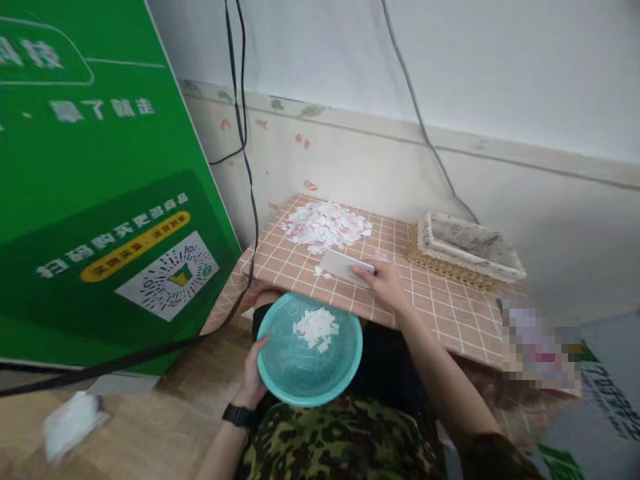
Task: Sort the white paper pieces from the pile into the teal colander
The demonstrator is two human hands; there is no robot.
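"So, what's being gripped, and how?"

"Apart from each other, both clamped: the left hand (pixel 254 373) on the rim of the turquoise mesh colander (pixel 300 367), the right hand (pixel 385 283) on a flat pale scraper (pixel 344 267) over the checked worktop (pixel 445 317)"

"And the white scraps (pixel 327 225)?"

"Most are heaped toward the back of the worktop; a few loose scraps (pixel 325 273) lie just by the scraper's left end, and a small mound (pixel 317 327) sits inside the colander"

"It looks like scraping to me; any advice?"

"I'd keep the scraper's long edge low against the worktop and draw small amounts, so little slips past its ends. The colander's far rim is near the front edge; whether it's tucked underneath, I can't tell, so I'd hold it snug and level there"
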